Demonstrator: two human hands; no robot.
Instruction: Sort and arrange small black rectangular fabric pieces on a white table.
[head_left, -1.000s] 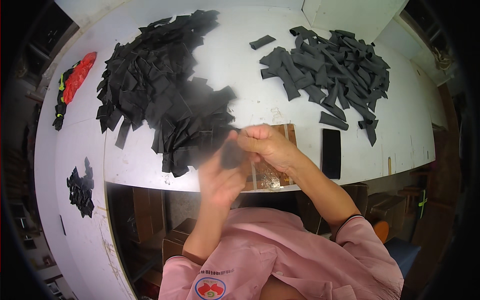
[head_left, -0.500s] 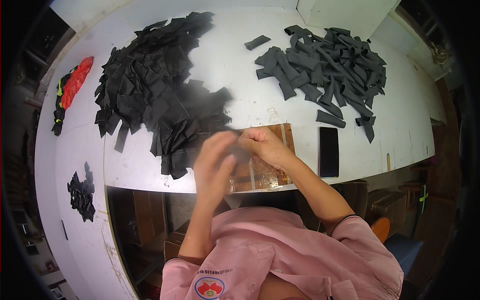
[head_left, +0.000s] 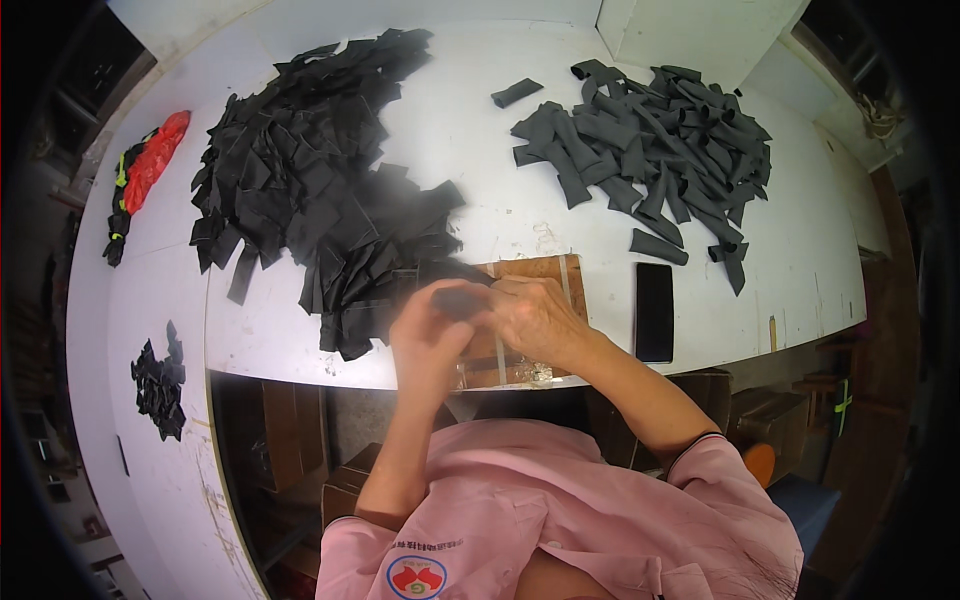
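Note:
Both my hands meet over the brown taped cardboard (head_left: 555,268) at the table's front edge. Between them is a black fabric piece (head_left: 462,301), small and partly covered by my fingers. My left hand (head_left: 428,335) curls round it from the left, thumb toward the middle, somewhat blurred. My right hand (head_left: 540,318) pinches at its right side with bent fingers; the fingertips are partly hidden. Just beyond and left of my hands spreads a large heap of flat black fabric pieces (head_left: 300,170). At the far right lies a pile of dark grey fabric tubes (head_left: 640,140).
A black phone (head_left: 654,312) lies right of the cardboard. One separate tube (head_left: 517,93) sits at the back. On the left side surface are a red plastic bag (head_left: 158,160) and a small heap of black scraps (head_left: 160,390). A white box (head_left: 690,35) stands at the back right.
My right hand has shifted slightly right and down, its fingers now bent over the piece. My left hand has turned a little, and more of the black piece shows between them.

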